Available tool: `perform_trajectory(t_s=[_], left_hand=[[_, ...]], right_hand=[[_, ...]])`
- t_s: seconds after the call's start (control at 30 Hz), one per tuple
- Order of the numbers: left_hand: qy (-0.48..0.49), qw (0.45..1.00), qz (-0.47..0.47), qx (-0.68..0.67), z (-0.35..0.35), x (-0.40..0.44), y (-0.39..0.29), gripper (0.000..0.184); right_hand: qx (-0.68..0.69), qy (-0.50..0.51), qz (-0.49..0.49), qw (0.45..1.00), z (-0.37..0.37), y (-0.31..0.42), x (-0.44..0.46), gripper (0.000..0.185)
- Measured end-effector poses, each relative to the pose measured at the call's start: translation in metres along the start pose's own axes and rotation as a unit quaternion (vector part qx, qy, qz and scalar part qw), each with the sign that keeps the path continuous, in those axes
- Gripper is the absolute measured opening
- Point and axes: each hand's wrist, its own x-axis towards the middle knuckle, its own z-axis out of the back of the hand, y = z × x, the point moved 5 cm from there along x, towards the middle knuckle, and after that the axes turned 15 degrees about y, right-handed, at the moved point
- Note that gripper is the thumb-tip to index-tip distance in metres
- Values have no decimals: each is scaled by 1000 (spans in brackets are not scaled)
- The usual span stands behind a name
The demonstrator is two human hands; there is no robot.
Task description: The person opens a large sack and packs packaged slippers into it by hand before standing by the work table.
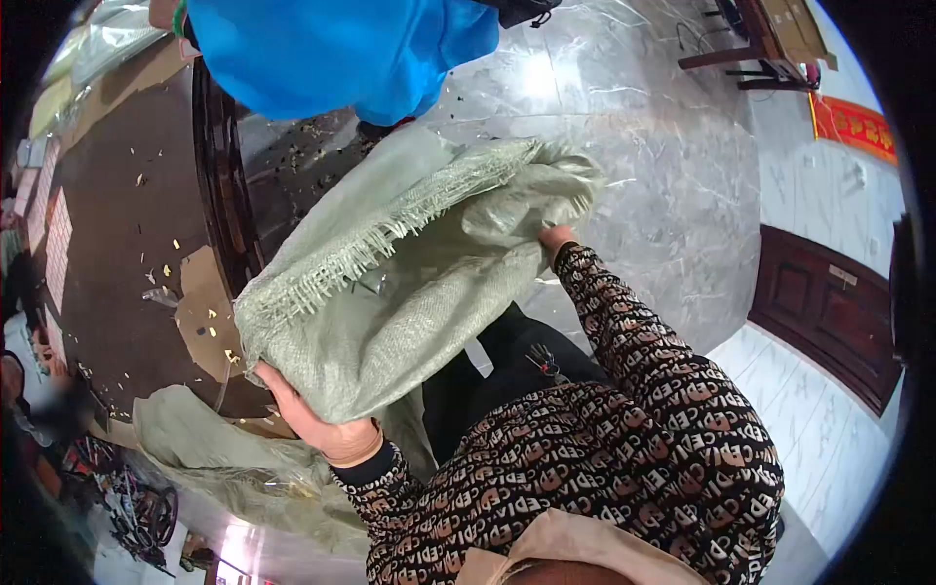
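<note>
A large pale green woven sack (429,322) is held up in front of me with its mouth gaping, its frayed rim running along the far side. My left hand (317,419) is closed on the near left edge of the sack, thumb along the outside. At the right end of the mouth, my right hand (558,237) grips the rim, its fingers partly hidden by the folds. The sack's inside is shadowed, and I cannot make out its contents.
A brown table (122,234) with scattered scraps stands at left. Someone in a blue garment (331,49) is at the far side. Another pale woven sack (244,468) lies at lower left. A wooden table (770,34) stands at upper right; debris litters the grey floor (673,224).
</note>
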Motion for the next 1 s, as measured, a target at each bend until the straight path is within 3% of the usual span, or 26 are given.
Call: perform_trajectory(t_s=[0.07, 0.1, 0.17, 0.2, 0.23, 0.27, 0.33, 0.37, 0.4, 0.47, 0.5, 0.57, 0.6, 0.63, 0.67, 0.7, 0.77, 0.83, 0.87, 0.93, 1.0], left_hand=[[60, 987, -59, 137, -4, -5, -21, 58], [62, 986, -65, 138, -6, -3, -33, 58], [133, 972, -23, -192, -16, 3, -60, 53], [168, 921, 1, -351, -25, 2, -73, 50], [174, 920, -3, -351, -32, -1, -83, 50], [110, 939, 29, -324, -36, -3, -86, 49], [-18, 960, 94, -263, -47, -4, -86, 47], [73, 997, -12, -24, -52, 13, -96, 51], [120, 983, -100, 97, -65, 29, -113, 52], [261, 907, -227, 239, -124, 59, -166, 57], [337, 842, -290, 306, -159, 56, -194, 60], [412, 686, -425, 425, -214, 29, -237, 56], [430, 644, -449, 446, -223, 19, -240, 63], [446, 602, -474, 463, -233, 8, -242, 69], [489, 666, -396, 401, -233, 7, -238, 68], [524, 720, -310, 332, -232, 5, -230, 67], [573, 789, -129, 179, -232, -4, -210, 66], [531, 841, 86, -53, -223, -16, -187, 66], [453, 844, 207, -198, -203, -21, -173, 68], [404, 887, 182, -128, -147, -14, -132, 69], [336, 893, 283, -96, -85, -19, -65, 60]], right_hand=[[18, 95, 70, 993, -31, -21, 64, 68], [33, 155, 107, 981, -56, -41, 123, 63], [-58, -72, 368, 925, 73, -27, 1, 41], [75, -42, 385, 919, 83, -58, 25, 35], [219, -13, 404, 888, 90, -92, 53, 30], [347, 7, 419, 839, 96, -126, 80, 26], [307, 9, 306, 901, 144, -131, 7, 26], [296, 0, 286, 911, 151, -133, -12, 26], [290, -12, 284, 914, 154, -132, -24, 26], [267, -36, 301, 915, 158, -122, -46, 26], [236, -54, 320, 916, 159, -115, -55, 26], [28, -117, 348, 930, 171, -99, -83, 25], [-110, -154, 346, 919, 168, -94, -90, 25], [-105, -151, 346, 920, 165, -93, -86, 25], [113, -97, 299, 942, 161, -109, -63, 26], [326, -40, 234, 915, 154, -124, -49, 28], [529, 11, 153, 834, 139, -151, -37, 30], [325, -73, 127, 934, 145, -168, -47, 32], [216, -110, 105, 964, 147, -178, -52, 33], [226, -72, 88, 967, 124, -197, -36, 37], [231, -32, 75, 970, 105, -217, -24, 42]])
